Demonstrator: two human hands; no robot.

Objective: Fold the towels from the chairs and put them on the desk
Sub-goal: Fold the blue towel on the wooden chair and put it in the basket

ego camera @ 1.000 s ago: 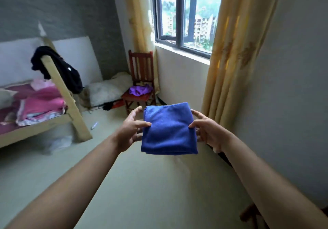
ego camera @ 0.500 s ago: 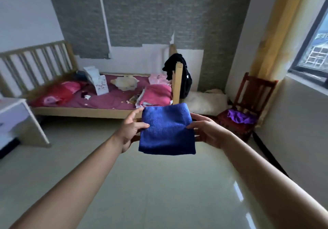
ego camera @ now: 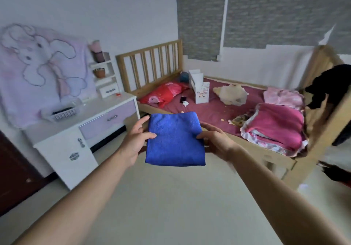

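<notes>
A folded blue towel [ego camera: 175, 139] hangs in the air in front of me, square and flat. My left hand [ego camera: 135, 140] grips its left edge, thumb on top. My right hand [ego camera: 216, 141] grips its right edge the same way. The white desk [ego camera: 98, 108] with a lilac drawer stands to the left, about an arm's length beyond the towel. No chair is in view.
A white mesh basket [ego camera: 63, 112] and small shelves with pots [ego camera: 101, 70] sit on the desk. A wooden bed [ego camera: 209, 109] with pink bedding, a red pillow and a white box fills the right. A dark garment [ego camera: 328, 85] hangs on the footboard. Pale floor lies below.
My view has swung left from the window and the chair with a purple towel, past the bed, to the desk. Both hands have kept the same hold on the blue towel.
</notes>
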